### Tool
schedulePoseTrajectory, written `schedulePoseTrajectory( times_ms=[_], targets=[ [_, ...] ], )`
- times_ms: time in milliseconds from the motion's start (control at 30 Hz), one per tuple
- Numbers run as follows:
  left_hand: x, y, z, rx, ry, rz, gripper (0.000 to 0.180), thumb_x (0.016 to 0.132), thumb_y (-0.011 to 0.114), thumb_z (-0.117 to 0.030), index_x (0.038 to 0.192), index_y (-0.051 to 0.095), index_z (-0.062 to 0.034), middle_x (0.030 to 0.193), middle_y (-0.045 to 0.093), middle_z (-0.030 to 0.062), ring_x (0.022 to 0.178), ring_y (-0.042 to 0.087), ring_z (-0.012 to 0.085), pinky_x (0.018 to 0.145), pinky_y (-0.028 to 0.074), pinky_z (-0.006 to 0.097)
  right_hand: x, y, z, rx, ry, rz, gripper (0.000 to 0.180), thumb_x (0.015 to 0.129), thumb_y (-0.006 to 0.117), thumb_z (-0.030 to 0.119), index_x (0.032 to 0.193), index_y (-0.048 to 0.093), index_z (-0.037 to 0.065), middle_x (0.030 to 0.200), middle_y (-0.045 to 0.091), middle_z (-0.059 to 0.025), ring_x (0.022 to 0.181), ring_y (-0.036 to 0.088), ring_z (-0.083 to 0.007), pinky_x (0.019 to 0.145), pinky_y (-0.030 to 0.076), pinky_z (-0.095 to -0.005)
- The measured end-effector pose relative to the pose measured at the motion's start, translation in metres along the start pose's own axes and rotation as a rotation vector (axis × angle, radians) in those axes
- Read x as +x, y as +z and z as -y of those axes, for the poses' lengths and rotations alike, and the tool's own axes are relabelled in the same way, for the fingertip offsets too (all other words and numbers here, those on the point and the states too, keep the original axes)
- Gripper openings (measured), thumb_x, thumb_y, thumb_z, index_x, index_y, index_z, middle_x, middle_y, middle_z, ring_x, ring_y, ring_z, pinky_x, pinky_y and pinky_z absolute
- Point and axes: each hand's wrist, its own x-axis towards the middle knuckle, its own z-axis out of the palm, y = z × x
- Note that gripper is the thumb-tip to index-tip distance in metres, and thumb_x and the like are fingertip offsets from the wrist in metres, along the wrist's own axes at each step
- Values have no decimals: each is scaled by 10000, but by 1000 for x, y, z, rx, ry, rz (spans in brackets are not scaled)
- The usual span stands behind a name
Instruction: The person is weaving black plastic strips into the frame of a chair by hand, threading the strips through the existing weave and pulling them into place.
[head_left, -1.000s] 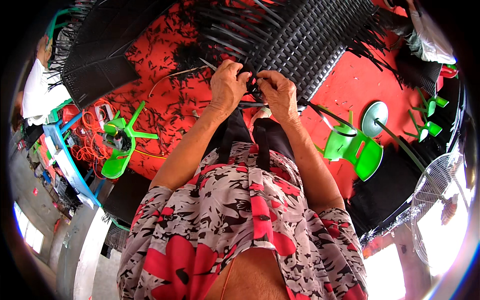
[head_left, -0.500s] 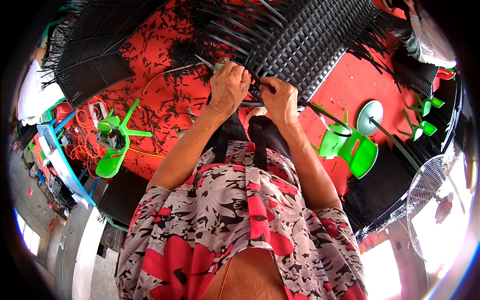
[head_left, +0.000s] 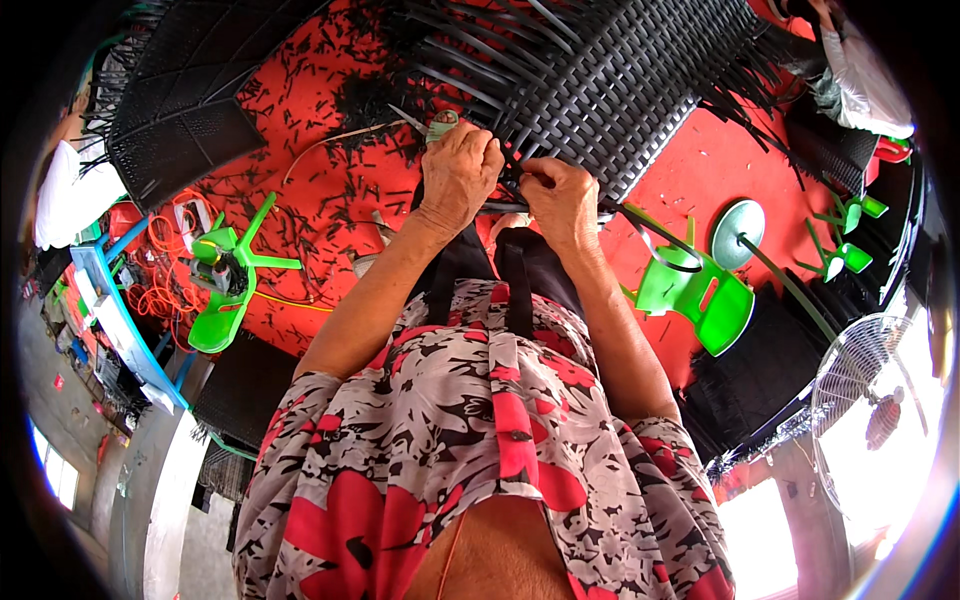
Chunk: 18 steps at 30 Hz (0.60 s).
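Note:
My left hand (head_left: 462, 172) is closed, its thumb side close to the woven edge. From beyond its fingers sticks out a pointed metal tool with a green-wrapped handle (head_left: 441, 125); the rest of the tool is hidden, so its kind is unclear. My right hand (head_left: 562, 200) is closed in a pinch on a black flat weaving strip (head_left: 652, 243), whose free part curls in a loop to the right. Just beyond both hands lies a dark grey woven panel (head_left: 610, 95), with many loose strip ends sticking out on its left and right sides.
Black strip offcuts (head_left: 320, 215) litter the red floor (head_left: 680, 165). Green plastic chairs (head_left: 700, 295) stand on both sides; the left one (head_left: 225, 290) carries a device. Other black woven pieces (head_left: 185, 150) lie upper left. A standing fan (head_left: 865, 400) is at right; a person (head_left: 865, 85) sits upper right.
The hands keep nearly the same place and grip. The whole view has shifted very slightly; the strip's loop looks about the same.

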Motion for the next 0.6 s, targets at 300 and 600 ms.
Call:
schedulePoseTrajectory(
  times_ms=[300, 600],
  targets=[
    [1, -6, -3, -421, -468, 67, 143, 780, 674, -113, 808, 578, -10, 700, 567, 63, 613, 560, 170, 567, 457, 296, 6, 2, -5, 103, 21, 8, 162, 763, 614, 24, 909, 674, -15, 658, 630, -102, 532, 569, -130, 529, 451, -267],
    [65, -39, 53, -867, -911, -44, 33, 735, 593, -56, 757, 572, -44, 602, 565, 37, 484, 523, 113, 462, 420, 234, 7, -15, 2, -65, -283, -303, 91, 761, 662, 49, 843, 637, 19, 789, 623, -102, 649, 623, -261, 584, 502, -316]
  ],
)
